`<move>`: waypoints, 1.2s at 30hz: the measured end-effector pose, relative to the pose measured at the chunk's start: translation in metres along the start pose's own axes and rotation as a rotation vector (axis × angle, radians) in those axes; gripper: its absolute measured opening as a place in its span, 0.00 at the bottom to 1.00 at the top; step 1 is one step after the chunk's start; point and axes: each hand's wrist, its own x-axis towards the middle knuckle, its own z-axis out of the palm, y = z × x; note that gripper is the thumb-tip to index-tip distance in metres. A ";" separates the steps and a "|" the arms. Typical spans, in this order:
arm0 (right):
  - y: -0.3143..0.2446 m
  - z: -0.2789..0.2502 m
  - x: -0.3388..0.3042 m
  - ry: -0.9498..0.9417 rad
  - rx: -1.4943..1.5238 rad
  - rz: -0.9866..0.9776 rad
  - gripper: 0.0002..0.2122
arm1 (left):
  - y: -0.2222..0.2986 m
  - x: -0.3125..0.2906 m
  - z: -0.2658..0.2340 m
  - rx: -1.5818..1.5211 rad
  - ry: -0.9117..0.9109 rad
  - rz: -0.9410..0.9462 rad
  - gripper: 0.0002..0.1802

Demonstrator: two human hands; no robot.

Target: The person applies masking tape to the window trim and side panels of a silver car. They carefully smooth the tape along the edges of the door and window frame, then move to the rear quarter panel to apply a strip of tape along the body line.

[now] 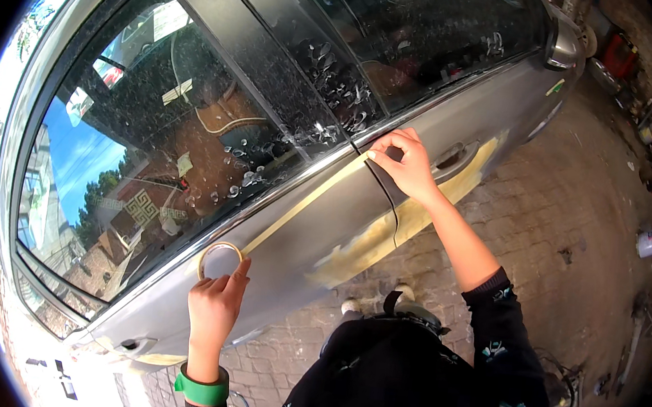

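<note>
A strip of pale yellow masking tape stretches along the grey car door, just below the window trim. My left hand grips the roll of masking tape at the strip's lower left end, fingers closed on the ring. At the other end, by the gap between the two doors, my right hand pinches the strip's end between thumb and fingers. Whether the strip's middle touches the panel, I cannot tell. A door handle lies just right of my right hand.
Beige filler patches mark the lower door panels. Dusty, smeared windows rise above the tape, and a side mirror juts out at the upper right. A can and clutter line the far right of the brick paving.
</note>
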 end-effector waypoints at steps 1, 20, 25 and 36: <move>0.002 0.004 0.007 -0.004 -0.005 -0.042 0.05 | 0.004 0.000 -0.001 0.039 -0.022 -0.049 0.24; 0.029 -0.006 0.025 -0.036 0.201 -0.045 0.05 | 0.056 0.020 -0.009 0.194 -0.090 -0.220 0.23; 0.042 -0.026 0.024 0.035 0.356 0.042 0.06 | 0.057 0.036 -0.006 0.181 -0.084 -0.141 0.24; 0.068 -0.124 -0.005 0.111 0.179 0.072 0.05 | 0.107 0.090 -0.020 -0.018 -0.116 0.169 0.25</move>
